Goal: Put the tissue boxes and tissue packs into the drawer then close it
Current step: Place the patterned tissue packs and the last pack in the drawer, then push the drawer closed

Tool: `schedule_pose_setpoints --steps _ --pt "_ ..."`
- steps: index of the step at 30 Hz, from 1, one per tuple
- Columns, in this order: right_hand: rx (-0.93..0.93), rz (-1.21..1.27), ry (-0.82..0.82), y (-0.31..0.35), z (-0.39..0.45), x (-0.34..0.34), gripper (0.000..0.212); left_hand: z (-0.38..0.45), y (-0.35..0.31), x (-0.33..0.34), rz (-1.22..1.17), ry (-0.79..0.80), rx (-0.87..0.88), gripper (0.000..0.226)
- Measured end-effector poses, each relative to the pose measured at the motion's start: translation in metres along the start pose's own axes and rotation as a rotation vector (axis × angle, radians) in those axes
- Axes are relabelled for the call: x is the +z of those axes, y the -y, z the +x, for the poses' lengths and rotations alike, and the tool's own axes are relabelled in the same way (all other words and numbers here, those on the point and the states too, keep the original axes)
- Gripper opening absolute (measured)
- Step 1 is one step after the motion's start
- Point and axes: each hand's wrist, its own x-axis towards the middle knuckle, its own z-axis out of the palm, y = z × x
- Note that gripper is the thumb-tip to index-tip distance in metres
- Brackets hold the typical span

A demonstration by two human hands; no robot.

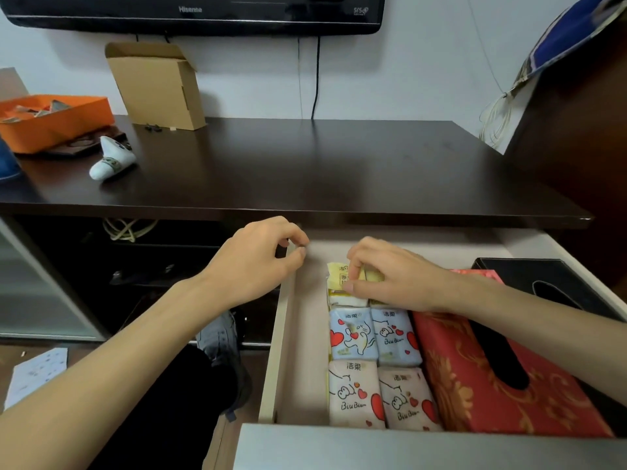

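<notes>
Drawer is pulled open; the right hand pinches a yellow pack at the back of the left column, behind two blue packs and two pink packs. Red box lies beside them, black box at far right. Left hand, fingers curled and holding nothing, rests at the drawer's left wall.

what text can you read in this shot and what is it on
"Hisense": on the black TV, lower edge.
"SRS": small logo on the TV's right end; the line under it is too small to read.
"Biu Biu": on the four tissue packs with hearts in the drawer.
Chinese characters top those packs and the yellow pack under the right hand; too blurred to give.
</notes>
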Motion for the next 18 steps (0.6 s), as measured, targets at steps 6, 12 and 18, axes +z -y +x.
schedule_pose_setpoints --steps 6,12,18 --pt "-0.027 0.099 -0.125 0.01 -0.044 -0.017 0.008 -0.032 -0.037 -0.009 -0.174 0.023 -0.033 0.02" --pt "-0.03 0.109 -0.087 0.023 -0.141 -0.026 0.017 -0.101 -0.103 -0.006 -0.112 0.147 0.026 0.024" --pt "0.064 -0.135 -0.143 0.023 -0.238 -0.001 0.058 -0.16 -0.136 0.021 0.118 0.189 0.163 0.057"
